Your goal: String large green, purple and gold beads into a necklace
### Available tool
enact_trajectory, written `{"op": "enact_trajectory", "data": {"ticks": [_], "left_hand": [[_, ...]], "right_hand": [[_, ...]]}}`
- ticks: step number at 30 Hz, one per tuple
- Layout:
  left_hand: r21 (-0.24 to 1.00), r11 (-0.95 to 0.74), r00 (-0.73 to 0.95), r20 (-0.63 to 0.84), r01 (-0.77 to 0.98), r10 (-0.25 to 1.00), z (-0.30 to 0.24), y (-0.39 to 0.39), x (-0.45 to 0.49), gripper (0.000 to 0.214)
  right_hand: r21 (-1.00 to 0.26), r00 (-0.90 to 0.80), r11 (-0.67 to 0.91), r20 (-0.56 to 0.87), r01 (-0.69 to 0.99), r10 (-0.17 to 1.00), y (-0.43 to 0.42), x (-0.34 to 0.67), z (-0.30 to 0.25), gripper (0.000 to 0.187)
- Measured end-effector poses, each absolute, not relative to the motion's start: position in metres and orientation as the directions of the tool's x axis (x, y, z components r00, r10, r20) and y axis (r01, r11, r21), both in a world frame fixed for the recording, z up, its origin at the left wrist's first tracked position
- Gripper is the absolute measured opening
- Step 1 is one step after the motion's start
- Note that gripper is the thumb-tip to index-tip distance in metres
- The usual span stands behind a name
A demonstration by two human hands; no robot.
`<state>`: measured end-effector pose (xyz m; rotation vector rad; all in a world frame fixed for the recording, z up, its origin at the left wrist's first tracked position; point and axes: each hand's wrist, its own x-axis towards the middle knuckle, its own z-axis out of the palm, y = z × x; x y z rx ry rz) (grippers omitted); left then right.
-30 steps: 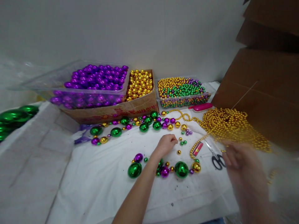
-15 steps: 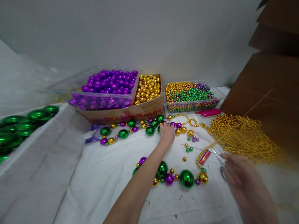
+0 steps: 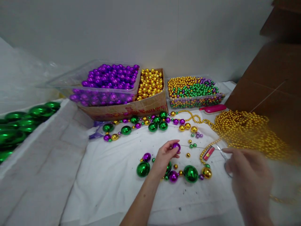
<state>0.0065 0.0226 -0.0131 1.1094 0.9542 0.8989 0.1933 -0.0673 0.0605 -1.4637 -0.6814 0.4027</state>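
My left hand point(image 3: 166, 157) pinches a purple bead point(image 3: 176, 147) between thumb and fingertips above the white cloth. A long thin needle point(image 3: 199, 147) reaches from my right hand point(image 3: 249, 175) toward that bead; its tip meets the bead's right side, though I cannot tell whether it is in the hole. My right hand is blurred, its fingers closed on the needle's other end. Scissors point(image 3: 227, 168) show beside the right fingers, partly hidden. Under my left wrist lies a strand of large beads, with a green bead point(image 3: 191, 174) at its front.
Behind stand a clear tub of purple beads point(image 3: 113, 78), a carton of gold beads point(image 3: 150, 83) and a tub of mixed small beads point(image 3: 195, 89). A gold bead chain heap point(image 3: 246, 131) lies right, beside a cardboard box point(image 3: 265, 81). Large green balls point(image 3: 21, 125) fill a bin at left.
My left hand has come back from the loose beads at the rear with a purple bead, down to the needle's tip. My right hand keeps the needle in about the same place.
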Motion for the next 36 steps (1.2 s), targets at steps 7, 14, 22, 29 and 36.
{"op": "enact_trajectory", "data": {"ticks": [7, 14, 22, 29, 36], "left_hand": [[0.993, -0.059, 0.155, 0.043, 0.102, 0.987, -0.024, 0.008, 0.008, 0.038], [0.907, -0.281, 0.175, 0.236, 0.314, 0.956, -0.024, 0.000, 0.003, 0.036], [0.858, -0.354, 0.195, 0.300, 0.372, 0.934, -0.023, -0.003, 0.002, 0.037], [0.757, -0.456, 0.199, 0.412, 0.467, 0.889, -0.023, -0.006, 0.000, 0.034], [0.635, -0.496, 0.157, 0.514, 0.592, 0.844, -0.019, -0.010, -0.001, 0.033]], "right_hand": [[-0.940, 0.731, 0.110, 0.323, 0.324, 0.601, -0.080, 0.176, 0.062, 0.016], [-0.854, 0.578, 0.222, 0.489, 0.471, 0.653, -0.086, 0.169, 0.073, 0.008], [-0.819, 0.497, 0.253, 0.526, 0.514, 0.691, -0.088, 0.170, 0.066, 0.009], [-0.685, 0.348, 0.241, 0.602, 0.688, 0.719, -0.090, 0.169, 0.069, 0.011], [-0.407, -0.082, 0.467, 0.678, 0.785, 0.730, -0.089, 0.153, 0.090, 0.014]]}}
